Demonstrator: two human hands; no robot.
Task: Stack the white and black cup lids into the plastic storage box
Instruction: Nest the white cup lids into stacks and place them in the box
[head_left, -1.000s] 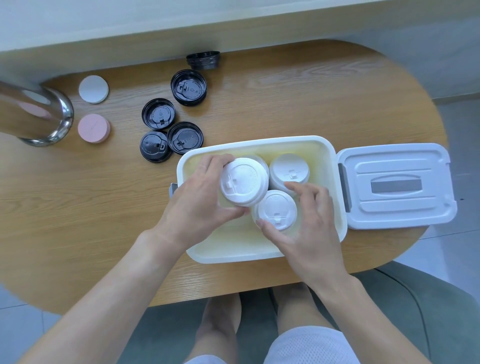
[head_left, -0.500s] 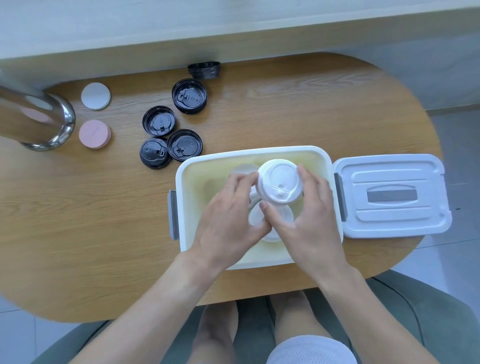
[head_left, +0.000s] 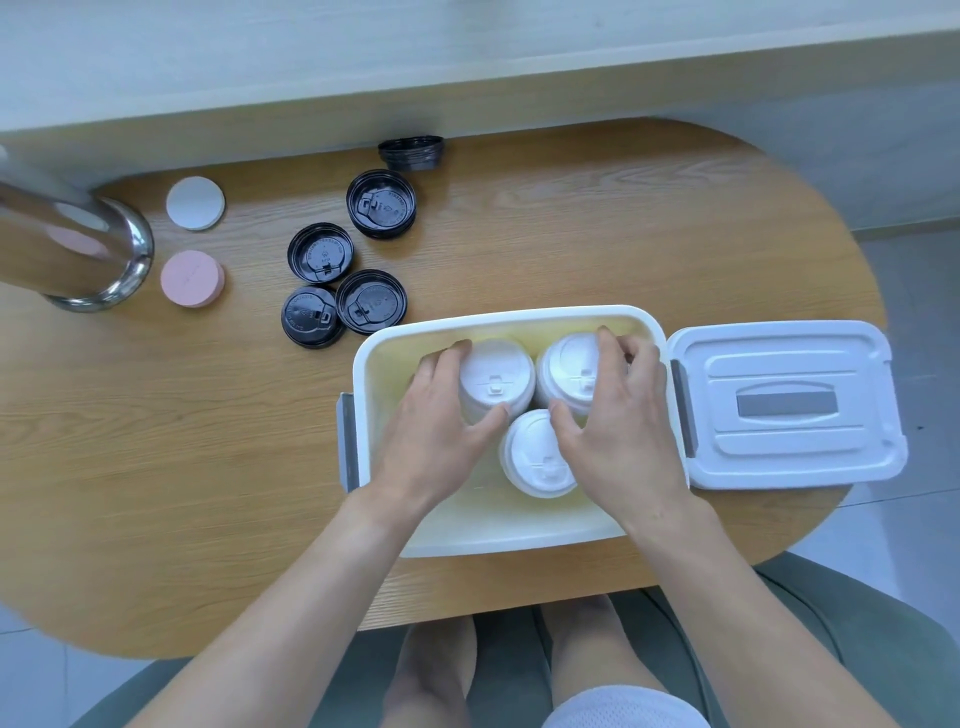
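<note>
The open plastic storage box (head_left: 384, 343) sits at the table's near edge with three stacks of white cup lids inside. My left hand (head_left: 441, 436) grips the far-left white stack (head_left: 496, 376) between thumb and fingers. My right hand (head_left: 618, 421) curls around the far-right white stack (head_left: 569, 371). The third white stack (head_left: 535, 454) stands nearer me, between both hands. Several black cup lids (head_left: 345, 283) lie on the table left of the box, and a black stack (head_left: 411, 152) stands at the table's far edge.
The box's white cover (head_left: 784, 405) lies open to the right. A steel bottle (head_left: 67, 244) lies at far left, with a white disc (head_left: 195, 202) and a pink disc (head_left: 192, 278) beside it. The wooden table (head_left: 156, 441) stretches left of the box.
Both hands held one raised white stack half a second ago; now each hand is on a separate stack set down along the box's far side.
</note>
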